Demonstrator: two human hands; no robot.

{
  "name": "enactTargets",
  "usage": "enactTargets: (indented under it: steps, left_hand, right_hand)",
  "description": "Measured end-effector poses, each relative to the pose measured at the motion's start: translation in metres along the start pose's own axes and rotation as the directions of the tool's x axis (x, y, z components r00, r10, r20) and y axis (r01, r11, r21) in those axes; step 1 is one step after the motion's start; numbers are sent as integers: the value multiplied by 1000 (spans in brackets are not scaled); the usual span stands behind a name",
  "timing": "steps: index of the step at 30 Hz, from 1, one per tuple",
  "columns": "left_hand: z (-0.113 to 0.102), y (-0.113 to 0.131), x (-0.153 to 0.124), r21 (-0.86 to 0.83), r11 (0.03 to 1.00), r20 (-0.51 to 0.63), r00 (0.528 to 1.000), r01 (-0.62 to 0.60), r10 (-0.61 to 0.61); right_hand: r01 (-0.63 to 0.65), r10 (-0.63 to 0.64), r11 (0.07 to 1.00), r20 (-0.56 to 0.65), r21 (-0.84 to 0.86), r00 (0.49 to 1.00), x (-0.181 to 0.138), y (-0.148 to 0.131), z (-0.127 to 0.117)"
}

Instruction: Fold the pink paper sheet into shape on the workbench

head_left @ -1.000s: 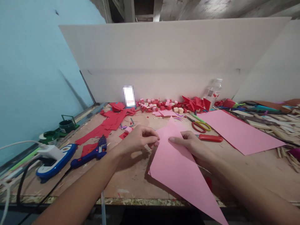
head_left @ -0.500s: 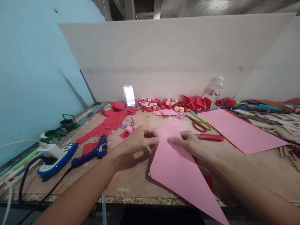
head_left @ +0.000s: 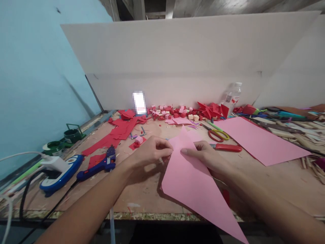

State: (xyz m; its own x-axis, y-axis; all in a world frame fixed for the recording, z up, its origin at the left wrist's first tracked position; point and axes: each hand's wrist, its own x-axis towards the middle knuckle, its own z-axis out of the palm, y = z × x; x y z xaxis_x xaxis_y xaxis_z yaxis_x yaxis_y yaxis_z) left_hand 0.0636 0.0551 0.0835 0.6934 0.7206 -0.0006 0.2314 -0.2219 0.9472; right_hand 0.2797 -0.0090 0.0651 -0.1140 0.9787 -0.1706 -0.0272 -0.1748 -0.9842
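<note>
Right fingers pinch pink sheet; left fingers meet its left edge, grip unclear; uneven pull could crease it.

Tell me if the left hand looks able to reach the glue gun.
Probably yes: the glue gun lies uncovered beside the left forearm, though the left hand is at the held pink sheet.

A pale panel stands behind the wooden worktable, beside a light-blue wall.
</note>
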Motion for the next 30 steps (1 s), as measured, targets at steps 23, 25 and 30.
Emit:
enactTargets:
  steps: [23,25,30]
  left_hand:
    - [-10,-6,2,26,1000,80,997,14,-16]
    - [-9,-2,1,11,1000,93,996,14,-15]
    - [-8,-1,1,1,1000,102,995,2,-2]
  right_hand:
    - [27,-27,999,-9,29,1000,-1,-2,-9]
    - [34,-34,998,-8,45,999,-1,-3,-9]
    - [31,-31,997,-4,68,1000,-1,-3,-7]
